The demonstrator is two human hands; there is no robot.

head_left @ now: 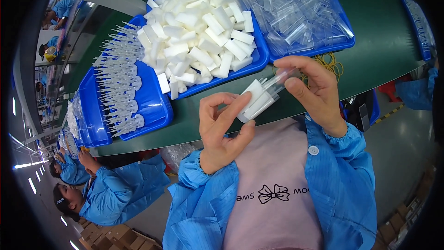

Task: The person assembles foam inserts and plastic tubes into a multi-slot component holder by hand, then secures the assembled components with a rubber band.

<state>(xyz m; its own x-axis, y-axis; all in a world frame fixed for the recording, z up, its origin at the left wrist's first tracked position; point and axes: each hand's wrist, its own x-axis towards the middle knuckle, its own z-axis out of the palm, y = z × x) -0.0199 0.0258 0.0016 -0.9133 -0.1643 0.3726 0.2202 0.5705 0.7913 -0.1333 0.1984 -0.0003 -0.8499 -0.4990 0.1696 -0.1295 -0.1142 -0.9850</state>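
My left hand (223, 127) pinches a white foam block (253, 99) between thumb and fingers, just in front of my chest. My right hand (311, 90) holds a clear plastic tube (277, 82) whose end meets the foam block. Both hands hover over the near edge of the green belt (370, 23). Blue sleeves cover both forearms.
A blue tray (249, 62) heaped with white foam blocks, a blue tray (344, 41) of clear plastic tubes and a blue tray (152, 106) of clear syringe-like parts stand on the belt. Yellow rubber bands (334, 62) lie near my right hand. Other workers in blue coats sit at lower left.
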